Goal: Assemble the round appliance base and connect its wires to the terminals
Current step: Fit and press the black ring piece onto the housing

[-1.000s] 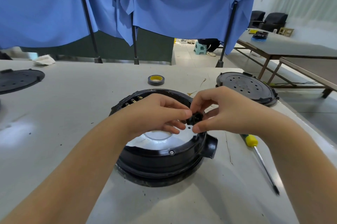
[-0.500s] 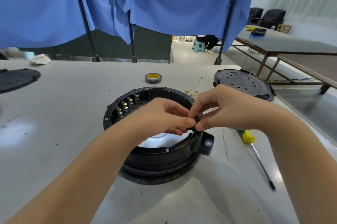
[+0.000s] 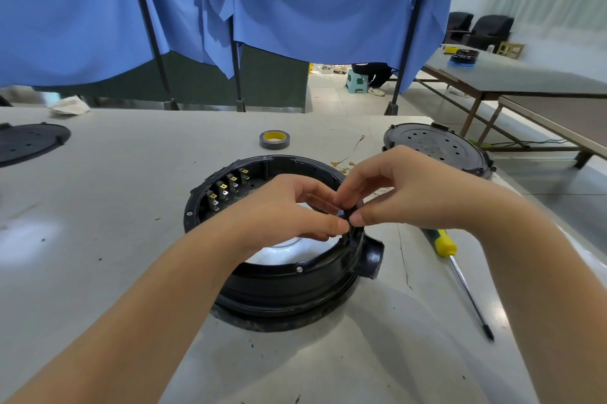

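A round black appliance base [image 3: 285, 282] stands open side up in the middle of the grey table, with a shiny metal plate [image 3: 289, 252] inside. Several brass terminals [image 3: 226, 188] line its far left inner wall. A socket stub [image 3: 369, 255] juts from its right side. My left hand [image 3: 282, 213] and my right hand [image 3: 397, 188] meet over the right rim, and both pinch a small black part [image 3: 353, 217] there. Fingers hide most of that part. No wires show at the terminals.
A yellow-handled screwdriver [image 3: 455, 267] lies right of the base. A grey tape roll [image 3: 274, 139] sits behind it, with small brass connectors [image 3: 343, 165] nearby. Black round covers lie at back right [image 3: 437, 147] and far left [image 3: 29, 142]. Blue curtains hang behind the table.
The small black part has moved from above the metal plate to the right rim above the socket stub, with both hands still pinching it. The terminals on the left wall have come into view.
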### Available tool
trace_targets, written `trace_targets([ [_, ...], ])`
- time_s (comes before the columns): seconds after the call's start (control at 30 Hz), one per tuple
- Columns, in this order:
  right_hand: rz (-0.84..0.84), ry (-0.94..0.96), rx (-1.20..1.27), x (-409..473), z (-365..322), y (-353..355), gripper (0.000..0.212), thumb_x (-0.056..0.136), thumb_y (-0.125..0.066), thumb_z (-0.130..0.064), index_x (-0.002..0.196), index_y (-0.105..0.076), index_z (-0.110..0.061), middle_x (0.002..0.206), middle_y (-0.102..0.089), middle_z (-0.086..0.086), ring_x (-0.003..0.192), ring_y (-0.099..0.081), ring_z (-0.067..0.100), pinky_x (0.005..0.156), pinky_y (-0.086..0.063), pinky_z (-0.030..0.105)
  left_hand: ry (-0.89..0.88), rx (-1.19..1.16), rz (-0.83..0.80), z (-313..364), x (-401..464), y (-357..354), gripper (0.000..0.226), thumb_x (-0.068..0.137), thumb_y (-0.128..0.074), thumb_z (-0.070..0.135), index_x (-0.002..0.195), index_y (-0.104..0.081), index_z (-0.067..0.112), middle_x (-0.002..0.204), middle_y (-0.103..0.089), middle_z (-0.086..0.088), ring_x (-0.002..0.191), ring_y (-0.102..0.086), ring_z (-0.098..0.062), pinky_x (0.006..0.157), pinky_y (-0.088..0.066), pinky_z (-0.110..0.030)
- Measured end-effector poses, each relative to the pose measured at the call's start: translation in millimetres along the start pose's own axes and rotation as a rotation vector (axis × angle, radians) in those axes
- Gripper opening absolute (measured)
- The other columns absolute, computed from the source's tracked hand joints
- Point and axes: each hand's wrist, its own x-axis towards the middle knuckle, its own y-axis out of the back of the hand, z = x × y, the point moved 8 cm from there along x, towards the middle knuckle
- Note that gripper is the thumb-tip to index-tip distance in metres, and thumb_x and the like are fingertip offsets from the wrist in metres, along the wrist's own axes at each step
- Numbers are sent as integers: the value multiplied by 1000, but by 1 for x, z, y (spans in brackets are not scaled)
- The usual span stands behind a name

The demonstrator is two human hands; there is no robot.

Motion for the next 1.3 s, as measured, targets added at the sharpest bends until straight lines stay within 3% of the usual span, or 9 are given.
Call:
trace_targets([
  [0.5,31,-8,5,0,-1,2,24,78,-77,-12,90,-72,-33,89,-73,-15,88,-68,0,80,-56,17,1,9,46,2,1,1,27,75,-80,8,98,-72,19,99,-73,1,78,-71,-6,62,-50,-9],
  [0.87,31,-25,-1,0,-1,1,25,77,-78,-13,92,-72,-32,87,-73,-13,86,-69,2,79,-58,22,3,4,49,1,0,0,31,75,-79,3,102,-71,14,101,-72,-2,70,-69,-2,58,-48,-7],
  [1.17,82,-30,-2,0,-6,0,27,76,-80,-13,94,-72,-32,85,-72,-11,74,-68,1,77,-57,21,2,25,7,0,3,-2,36,77,-78,4,109,-69,15,108,-71,-6,76,-66,-6,75,-58,-22],
  [1.3,89,-18,-34,1,-9,-1,27,76,-78,-12,94,-72,-32,84,-72,-7,80,-67,2,78,-57,21,22,30,-53,-4,3,-4,36,80,-75,6,115,-68,13,110,-70,-6,81,-66,-6,81,-57,-24],
])
